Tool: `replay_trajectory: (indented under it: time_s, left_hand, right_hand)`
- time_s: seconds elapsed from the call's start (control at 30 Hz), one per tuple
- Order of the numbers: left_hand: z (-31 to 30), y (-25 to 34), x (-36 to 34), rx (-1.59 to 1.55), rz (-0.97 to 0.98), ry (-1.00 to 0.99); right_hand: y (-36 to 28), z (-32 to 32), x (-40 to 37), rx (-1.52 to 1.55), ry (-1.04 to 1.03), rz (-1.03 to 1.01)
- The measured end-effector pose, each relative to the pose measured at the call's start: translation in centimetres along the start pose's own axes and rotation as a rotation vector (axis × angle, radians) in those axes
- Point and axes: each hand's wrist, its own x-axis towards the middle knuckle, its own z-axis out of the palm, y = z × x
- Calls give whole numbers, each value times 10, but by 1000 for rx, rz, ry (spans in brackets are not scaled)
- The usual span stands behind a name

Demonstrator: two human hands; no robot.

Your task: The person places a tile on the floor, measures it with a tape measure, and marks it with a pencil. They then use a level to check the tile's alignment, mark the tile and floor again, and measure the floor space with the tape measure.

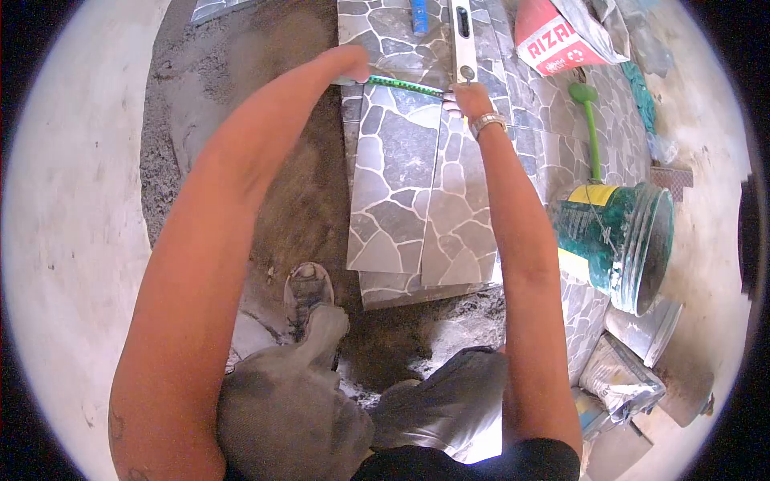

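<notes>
A green tape measure (405,86) is stretched across the stone-patterned tiles (397,136). My left hand (348,64) is closed on its left end, at the left edge of the tiles, with the fingers partly hidden. At the other end, my right hand (472,102), with a watch on its wrist, closes around the tape. Just beyond that hand, a white spirit level (464,48) lies lengthwise on the tiles. A blue strip-like object (419,18) rests farther up, left of the level.
Dark bare ground (301,184) runs along the left of the tiles. On the right are a green bucket (597,232) on its side, a green-handled tool (592,132) and a red-and-white bag (565,40). Crumpled bags (622,381) lie lower right. My shoe (309,290) stands left of the tiles.
</notes>
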Motion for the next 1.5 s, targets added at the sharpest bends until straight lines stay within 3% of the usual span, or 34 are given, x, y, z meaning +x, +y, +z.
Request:
replay_trajectory:
  time_s: [0.1,0.27,0.37,0.4,0.57,0.67,0.77,0.87,0.97,1.1,1.23,1.3,1.5]
  left_hand:
    - [11,-10,11,30,18,14]
    - [25,-18,20,8,60,96]
    - [31,-16,15,-99,-56,190]
    - [30,-15,15,-86,-59,181]
    - [30,-13,15,-78,-91,172]
    - [29,-13,14,-66,-74,156]
    - [12,2,-3,-159,-231,-1]
    - [9,0,-9,-161,-176,11]
    - [28,-12,-8,-196,-39,223]
    - [31,-13,-9,-196,-38,215]
    - [27,-9,-14,-200,-59,202]
    - [25,-7,-16,-194,-66,188]
    - [24,-5,-16,-188,-110,192]
  right_hand:
    - [-22,8,-29,-18,62,-4]
    - [-5,2,-13,55,2,-16]
    - [24,-3,18,-96,46,-94]
    - [50,-6,45,-163,86,-142]
    - [47,-2,38,-266,214,-169]
    - [43,3,37,-214,200,-134]
    - [22,0,12,-106,122,-95]
    - [15,0,5,-65,84,-85]
    - [21,4,11,-166,174,-160]
    - [36,11,13,-246,282,-278]
    - [23,14,2,-268,280,-179]
    - [47,12,29,-293,321,-192]
    - [36,6,26,-262,202,-132]
